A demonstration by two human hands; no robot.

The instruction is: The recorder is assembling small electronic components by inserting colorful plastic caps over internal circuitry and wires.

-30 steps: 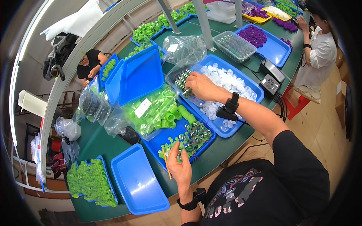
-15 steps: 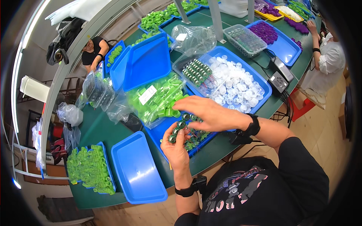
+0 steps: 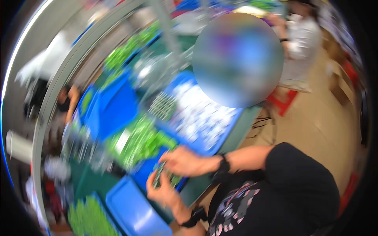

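Motion smears the view. My left hand (image 3: 162, 192) is closed around a short row of small green circuit boards (image 3: 159, 175), gripping them between thumb and fingers. From the other side, my right hand (image 3: 186, 160) reaches the upper end of that row with its fingers drawn together on it; the exact fingertip contact is blurred. Below both hands lies a blue tray (image 3: 142, 180), with more small green boards partly hidden by the hands. Just beyond sits a clear bag of bright green plastic parts (image 3: 132, 143).
A blue tray of clear plastic pieces (image 3: 204, 114) stands beyond my right hand, beside a block of green boards (image 3: 162, 106). An empty blue tray (image 3: 134, 206) and green parts (image 3: 88, 216) lie at near left. Co-workers sit at far left (image 3: 67, 103) and far right (image 3: 301, 43).
The view has swung, so the table now sits further left and lower. My right hand has come down from above the boards onto them; the left still holds them.
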